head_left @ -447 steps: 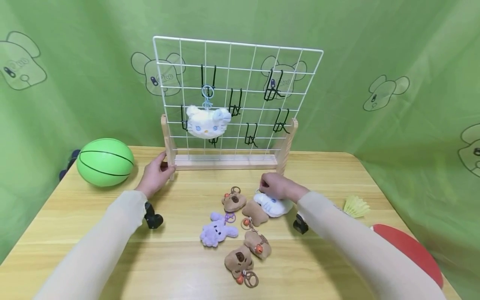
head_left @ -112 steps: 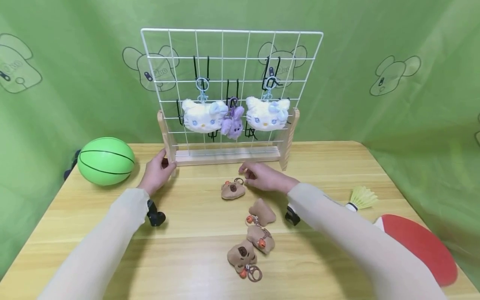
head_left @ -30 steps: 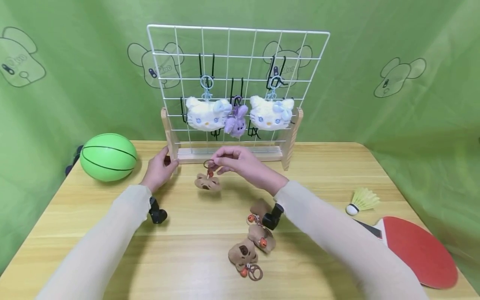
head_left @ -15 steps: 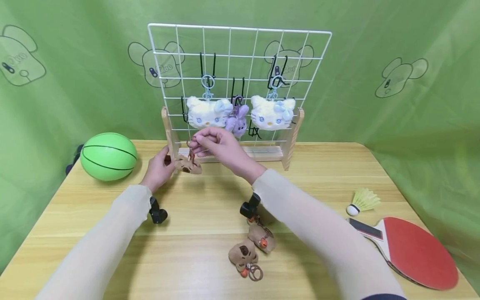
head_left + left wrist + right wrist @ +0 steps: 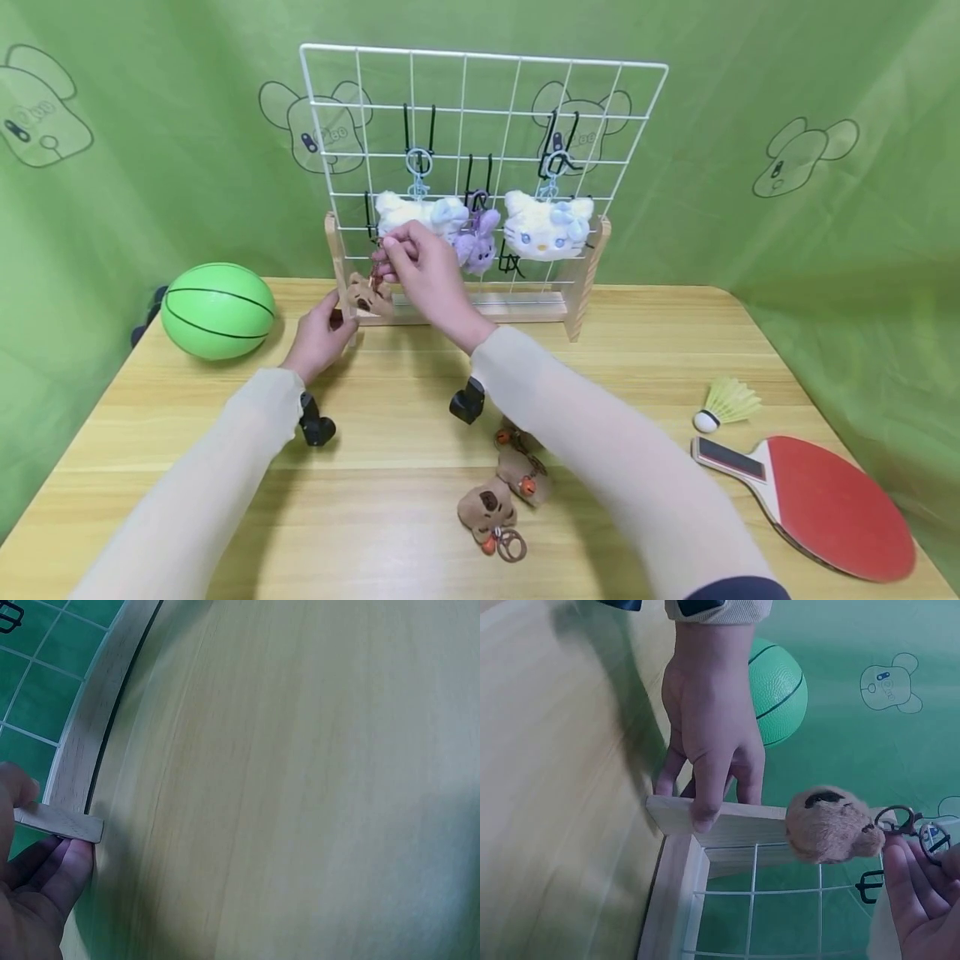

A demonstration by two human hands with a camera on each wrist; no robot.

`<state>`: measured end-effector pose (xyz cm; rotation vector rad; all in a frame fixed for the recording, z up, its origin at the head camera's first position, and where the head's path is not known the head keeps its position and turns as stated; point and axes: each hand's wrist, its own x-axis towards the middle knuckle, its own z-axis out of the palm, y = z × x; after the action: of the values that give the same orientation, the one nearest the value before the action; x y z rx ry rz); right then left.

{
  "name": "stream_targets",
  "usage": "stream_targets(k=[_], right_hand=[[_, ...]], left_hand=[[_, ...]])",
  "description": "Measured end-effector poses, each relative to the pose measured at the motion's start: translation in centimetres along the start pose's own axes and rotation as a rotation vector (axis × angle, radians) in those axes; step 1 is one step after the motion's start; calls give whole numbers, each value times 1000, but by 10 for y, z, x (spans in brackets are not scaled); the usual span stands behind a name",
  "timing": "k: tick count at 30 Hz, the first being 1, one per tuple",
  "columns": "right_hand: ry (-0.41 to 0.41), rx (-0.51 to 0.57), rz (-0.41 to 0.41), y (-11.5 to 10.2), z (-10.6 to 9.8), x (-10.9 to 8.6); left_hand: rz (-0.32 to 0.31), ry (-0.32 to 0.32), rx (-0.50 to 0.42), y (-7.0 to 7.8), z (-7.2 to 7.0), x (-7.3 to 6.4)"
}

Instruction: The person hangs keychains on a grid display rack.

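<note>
My left hand (image 5: 315, 340) grips the left wooden upright of the white grid rack (image 5: 525, 312). In the left wrist view its thumb and fingers (image 5: 73, 871) lie on opposite sides of the wood. My right hand (image 5: 433, 275) pinches the metal ring of a brown plush keychain (image 5: 366, 297), which dangles in front of the rack's lower left. The right wrist view shows the plush (image 5: 826, 825) hanging beside a black hook (image 5: 868, 886). A white cat plush (image 5: 401, 210), partly behind my right hand, a purple bunny plush (image 5: 477, 246) and another white cat plush (image 5: 546, 229) hang on hooks.
Brown plush keychains (image 5: 487, 507) with orange bells lie on the table (image 5: 375, 517), one partly under my right sleeve. A green ball (image 5: 217, 312) sits at left. To the right are a yellow shuttlecock (image 5: 726, 406) and a red table tennis paddle (image 5: 832, 508).
My right hand has lifted the brown plush keychain off the table and carried it up and left to the rack. Earlier, the purple bunny and second white cat went onto hooks. My left hand stays put.
</note>
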<state>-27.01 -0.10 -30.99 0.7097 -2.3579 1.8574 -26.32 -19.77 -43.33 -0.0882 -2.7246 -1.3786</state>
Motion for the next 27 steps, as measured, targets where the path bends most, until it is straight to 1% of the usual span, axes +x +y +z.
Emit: stream_targets(k=[5,12,16,23,27], right_hand=[[13,-47,-18,0,1,5],[18,-279,-35,0,4,6],[20,-337,-34,0,4,5],[20,-288,-31,2,2,1],[3,-277,-30,4,2,1]], left_hand=[[-8,-10,-16,1,0,1],[-2,-6,-14,1,1,1],[-2,-5,-13,0,1,1],[-3,-6,-8,1,0,0],[-3,0,-11,3,0,-2]])
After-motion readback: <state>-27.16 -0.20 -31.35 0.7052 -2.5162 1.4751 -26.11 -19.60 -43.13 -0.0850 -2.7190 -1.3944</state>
